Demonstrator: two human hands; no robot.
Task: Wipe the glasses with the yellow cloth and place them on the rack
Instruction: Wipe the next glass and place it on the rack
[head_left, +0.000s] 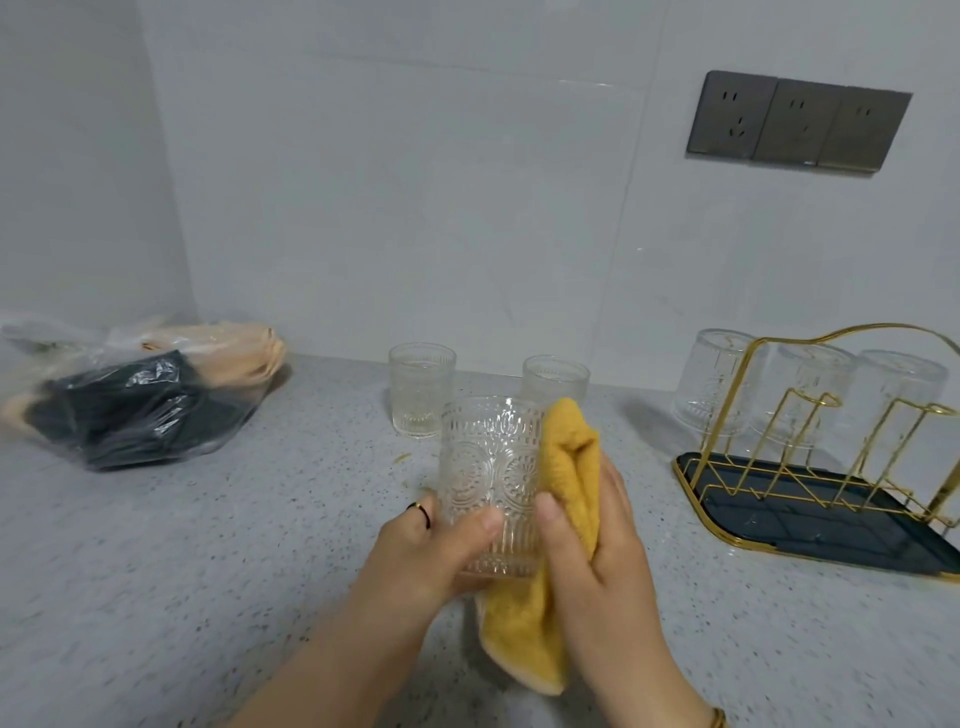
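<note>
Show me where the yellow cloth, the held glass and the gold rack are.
yellow cloth (571, 457): head view, upper fold.
held glass (488, 467): head view, patterned wall.
gold rack (810, 514): head view, bare dark tray.

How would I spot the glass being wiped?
On the grey speckled counter, look left of the gold rack. The embossed glass there is in the left hand; unlike the two glasses standing behind, it has the yellow cloth against it.

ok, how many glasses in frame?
6. The held glass in the left hand, against the yellow cloth; two counter glasses upright behind it; three rack glasses inverted on the rack. None looks hidden, but clear glass overlaps there.
</note>
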